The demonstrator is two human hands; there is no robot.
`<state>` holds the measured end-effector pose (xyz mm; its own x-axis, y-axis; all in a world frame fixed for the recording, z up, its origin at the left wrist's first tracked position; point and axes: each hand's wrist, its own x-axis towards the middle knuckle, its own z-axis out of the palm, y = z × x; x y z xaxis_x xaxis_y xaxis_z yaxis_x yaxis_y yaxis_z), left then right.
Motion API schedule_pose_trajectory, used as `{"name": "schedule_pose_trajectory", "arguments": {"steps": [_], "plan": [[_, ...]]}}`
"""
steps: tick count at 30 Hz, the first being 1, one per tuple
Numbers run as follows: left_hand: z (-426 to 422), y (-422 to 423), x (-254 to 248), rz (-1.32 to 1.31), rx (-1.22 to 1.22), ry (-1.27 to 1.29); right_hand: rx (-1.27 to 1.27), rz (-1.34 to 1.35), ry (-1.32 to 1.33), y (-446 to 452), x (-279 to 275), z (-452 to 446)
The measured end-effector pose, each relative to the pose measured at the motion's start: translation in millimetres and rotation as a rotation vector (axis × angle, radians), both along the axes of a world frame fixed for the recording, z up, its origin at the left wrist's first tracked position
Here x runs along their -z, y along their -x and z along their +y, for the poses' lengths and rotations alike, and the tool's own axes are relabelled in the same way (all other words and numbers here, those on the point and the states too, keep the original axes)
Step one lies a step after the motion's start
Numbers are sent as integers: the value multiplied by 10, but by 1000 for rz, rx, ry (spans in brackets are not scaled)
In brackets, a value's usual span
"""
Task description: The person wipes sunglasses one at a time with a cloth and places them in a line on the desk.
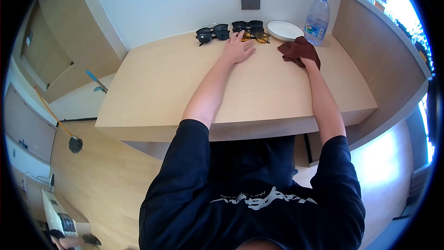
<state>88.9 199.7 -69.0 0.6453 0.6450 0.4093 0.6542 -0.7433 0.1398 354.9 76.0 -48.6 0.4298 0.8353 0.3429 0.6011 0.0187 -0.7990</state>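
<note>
My left hand lies palm down at the back of the desk, its fingers apart and stretched out. Its fingertips reach the near edge of the yellow-tinted glasses; I cannot tell whether they touch. Just behind those are dark sunglasses, and more dark sunglasses sit to the left. At the right, my right hand grips a dark brown cloth, which hides most of its fingers. A white dish stands behind the cloth, beside a clear plastic bottle.
A wall socket is above the glasses. A curved wooden partition bounds the desk's right side. On the floor at the left, a mop leans near a door, and a blue handle stands by the desk's left edge.
</note>
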Motion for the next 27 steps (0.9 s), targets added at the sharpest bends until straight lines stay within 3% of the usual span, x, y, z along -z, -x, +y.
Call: {"name": "schedule_pose_trajectory", "arguments": {"steps": [4,6,7,9,12,24,27], "plan": [[82,28,32,-91,6,-94,-84,195,-12,-101,102,93],[203,45,35,-110,15,-111,60,-212,21,151,-135,-124],[256,52,58,-121,43,-55,65,-212,16,100,-104,-63],[297,71,86,-128,72,7,12,38,1,-54,81,105],[325,75,96,-129,140,27,0,88,19,134,-103,-141],[260,118,70,-164,92,53,58,-119,38,99,-72,-114],[262,114,95,-152,103,-43,43,-145,106,200,-196,-225]]}}
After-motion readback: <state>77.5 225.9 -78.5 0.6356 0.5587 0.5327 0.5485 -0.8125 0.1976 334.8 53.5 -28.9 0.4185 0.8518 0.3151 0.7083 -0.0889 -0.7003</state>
